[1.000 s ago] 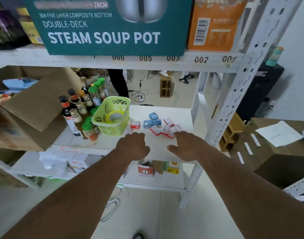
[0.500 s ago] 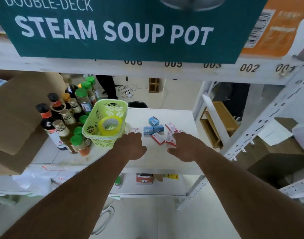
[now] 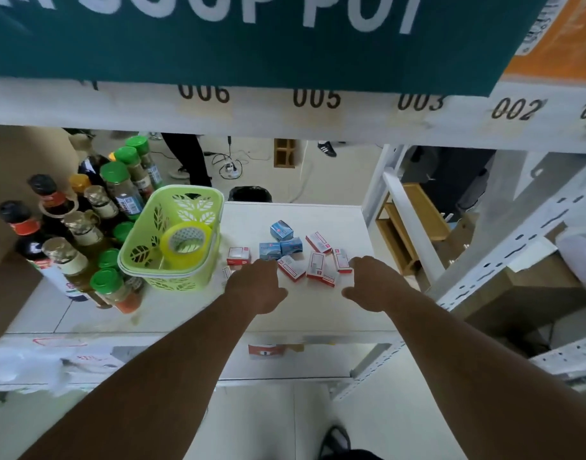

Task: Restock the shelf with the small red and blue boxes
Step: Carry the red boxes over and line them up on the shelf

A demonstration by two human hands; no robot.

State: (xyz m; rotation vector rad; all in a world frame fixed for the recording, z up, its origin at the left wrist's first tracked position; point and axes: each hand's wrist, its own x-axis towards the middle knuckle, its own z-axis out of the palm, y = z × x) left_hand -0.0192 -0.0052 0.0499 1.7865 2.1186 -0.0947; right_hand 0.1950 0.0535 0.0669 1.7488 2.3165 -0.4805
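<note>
shelf (image 3: pixel 321 220) white | on it – red and blue boxes (image 3: pixel 291 252), green basket (image 3: pixel 172 240), bottles (image 3: pixel 75 240)

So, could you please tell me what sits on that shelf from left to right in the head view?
Sauce bottles → green basket holding a tape roll → lone red box → blue boxes → red boxes.

Boxes (image 3: pixel 298 257) on shelf (image 3: pixel 318 313), right of basket (image 3: pixel 172 244)

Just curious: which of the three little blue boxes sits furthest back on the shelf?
The blue box standing alone behind the other two, turned at an angle. The other two blue boxes sit side by side in front of it.
</note>
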